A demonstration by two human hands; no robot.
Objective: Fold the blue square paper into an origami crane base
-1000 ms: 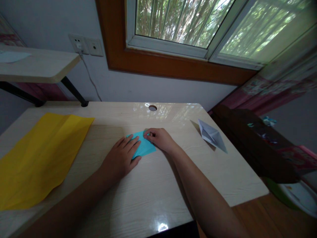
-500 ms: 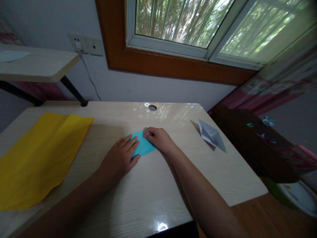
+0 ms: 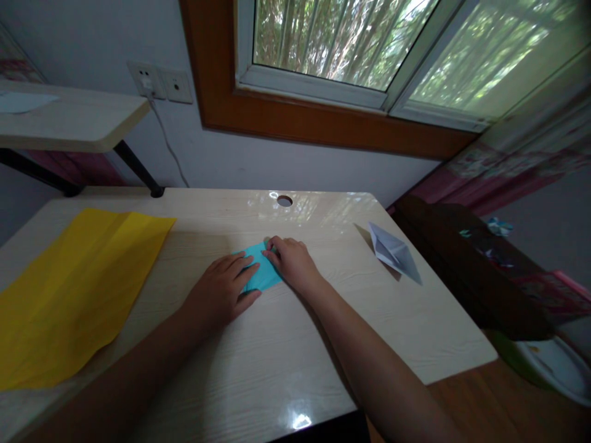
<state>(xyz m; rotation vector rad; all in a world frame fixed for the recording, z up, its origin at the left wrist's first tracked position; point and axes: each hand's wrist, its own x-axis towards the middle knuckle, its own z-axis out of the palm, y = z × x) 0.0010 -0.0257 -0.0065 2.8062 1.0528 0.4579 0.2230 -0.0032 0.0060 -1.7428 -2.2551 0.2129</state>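
Observation:
A small piece of light-blue folded paper lies flat on the pale wooden desk. My left hand rests over its left part, fingers stretched out and a little apart, palm down. At the paper's far right edge, my right hand has its thumb and index finger pinched on the paper. The other fingers of that hand are curled in. Both hands cover parts of the paper, so its full outline is hidden.
A large yellow sheet lies at the left. A folded white paper shape stands near the desk's right edge. A raised shelf is at the back left, below a wall socket. Behind the desk is a window.
My right hand has shifted slightly left along the blue paper, its thumb and index finger still together. My left hand has stayed nearly in place, also a touch further left.

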